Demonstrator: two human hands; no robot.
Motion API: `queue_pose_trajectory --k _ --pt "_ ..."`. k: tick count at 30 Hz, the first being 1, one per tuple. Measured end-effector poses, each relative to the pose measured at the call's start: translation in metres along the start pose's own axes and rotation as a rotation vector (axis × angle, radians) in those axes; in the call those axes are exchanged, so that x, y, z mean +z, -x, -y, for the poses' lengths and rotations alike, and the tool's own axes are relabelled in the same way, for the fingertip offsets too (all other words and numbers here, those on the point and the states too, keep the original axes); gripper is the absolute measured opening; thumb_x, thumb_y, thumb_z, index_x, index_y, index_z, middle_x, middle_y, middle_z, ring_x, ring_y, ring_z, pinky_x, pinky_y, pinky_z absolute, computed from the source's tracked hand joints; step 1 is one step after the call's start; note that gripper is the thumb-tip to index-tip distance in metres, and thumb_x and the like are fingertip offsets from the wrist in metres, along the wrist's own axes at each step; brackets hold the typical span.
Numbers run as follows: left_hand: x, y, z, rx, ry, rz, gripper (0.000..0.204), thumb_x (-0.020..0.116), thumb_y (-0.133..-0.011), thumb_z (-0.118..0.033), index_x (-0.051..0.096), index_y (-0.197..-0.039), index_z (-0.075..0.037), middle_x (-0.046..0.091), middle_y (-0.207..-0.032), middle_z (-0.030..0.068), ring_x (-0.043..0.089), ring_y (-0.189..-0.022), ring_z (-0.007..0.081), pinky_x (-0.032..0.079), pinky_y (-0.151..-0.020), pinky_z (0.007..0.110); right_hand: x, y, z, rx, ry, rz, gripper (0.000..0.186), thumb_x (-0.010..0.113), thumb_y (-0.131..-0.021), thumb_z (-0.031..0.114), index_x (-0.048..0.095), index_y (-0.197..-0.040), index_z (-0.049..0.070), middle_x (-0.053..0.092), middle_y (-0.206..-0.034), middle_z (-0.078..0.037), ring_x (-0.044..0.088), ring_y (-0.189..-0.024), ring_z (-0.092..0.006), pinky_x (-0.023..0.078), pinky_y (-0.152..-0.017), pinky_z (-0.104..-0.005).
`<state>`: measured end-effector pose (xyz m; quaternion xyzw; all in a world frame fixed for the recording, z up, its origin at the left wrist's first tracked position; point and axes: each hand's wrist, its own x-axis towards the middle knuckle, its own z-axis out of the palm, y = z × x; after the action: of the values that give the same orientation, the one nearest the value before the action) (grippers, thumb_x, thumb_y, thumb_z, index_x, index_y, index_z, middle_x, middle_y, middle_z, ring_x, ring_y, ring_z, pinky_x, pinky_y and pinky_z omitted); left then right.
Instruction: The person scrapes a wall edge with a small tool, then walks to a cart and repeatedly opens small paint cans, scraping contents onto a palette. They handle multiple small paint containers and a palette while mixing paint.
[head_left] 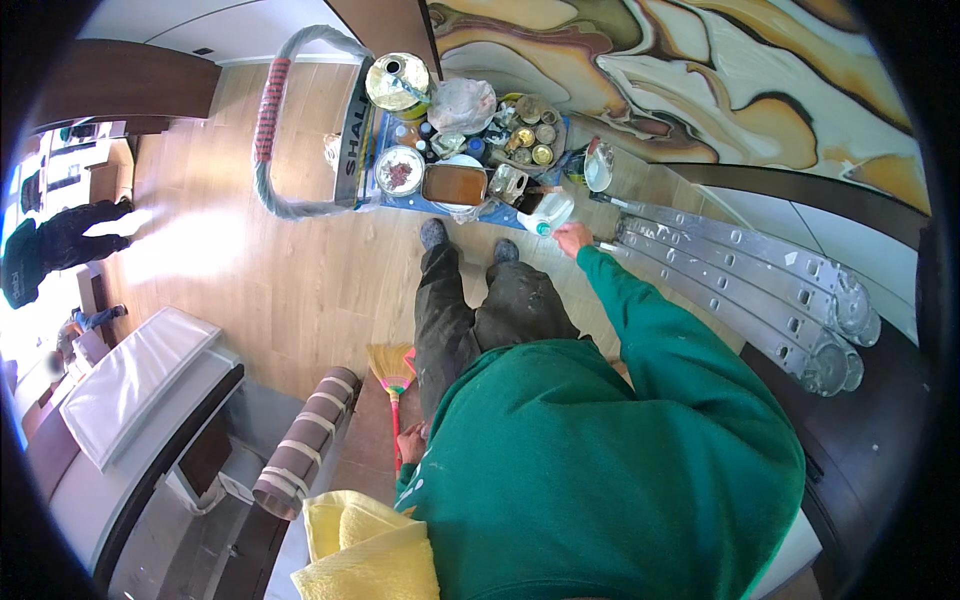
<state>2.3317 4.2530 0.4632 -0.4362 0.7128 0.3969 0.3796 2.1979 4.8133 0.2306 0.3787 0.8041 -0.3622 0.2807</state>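
My right hand (573,238) reaches to the white plastic jug (552,206), fingers closed at its lower corner by the teal cap (543,228). The jug is at the front right of a crowded cart (408,202) holding several cans, bottles, a bowl (399,172) and a brown-filled tray (453,184). Low on my left side, my left hand (411,443) is curled beside the red handle of a straw broom (388,365); what it holds, if anything, is hidden. A folded yellow towel (365,550) lies at the bottom edge.
Metal ladder sections (740,275) lie to my right, below a marbled panel (680,80). A strapped roll (305,440) and a white-covered block (140,385) are at the lower left. Two other people (40,255) (85,325) are at the far left.
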Motion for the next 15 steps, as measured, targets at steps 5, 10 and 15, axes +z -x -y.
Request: queue_pose_trajectory --k 5,10,15 --pt "0.014 0.0 0.026 0.152 -0.062 -0.064 0.032 0.068 -0.084 -0.021 0.07 -0.1 0.007 0.07 -0.087 0.0115 0.065 -0.074 0.0175 0.051 -0.064 0.029 -0.013 -0.016 0.028 -0.216 -0.047 -0.035 0.027 0.063 -0.08 0.038 0.075 -0.088 0.015 0.071 -0.094 -0.009 0.067 -0.089 -0.0309 0.052 -0.082 -0.0407" --pt "0.015 -0.006 0.018 0.199 -0.038 -0.07 0.032 0.066 -0.085 -0.021 0.07 -0.1 0.007 0.07 -0.09 0.0123 0.064 -0.074 0.017 0.051 -0.063 0.03 -0.007 0.008 0.054 -0.129 -0.282 -0.019 0.025 0.067 -0.079 0.035 0.075 -0.085 0.012 0.072 -0.079 -0.008 0.069 -0.075 -0.0222 0.054 -0.071 -0.0355" --pt "0.012 0.011 -0.031 0.068 0.164 -0.048 0.029 0.065 -0.086 -0.019 0.07 -0.095 0.008 0.07 -0.086 0.0112 0.064 -0.069 0.0162 0.05 -0.061 0.029 -0.008 0.028 0.078 -0.07 -0.428 -0.067 0.02 0.068 -0.081 0.028 0.074 -0.084 0.009 0.069 -0.068 -0.005 0.066 -0.063 -0.0168 0.052 -0.063 -0.0329"
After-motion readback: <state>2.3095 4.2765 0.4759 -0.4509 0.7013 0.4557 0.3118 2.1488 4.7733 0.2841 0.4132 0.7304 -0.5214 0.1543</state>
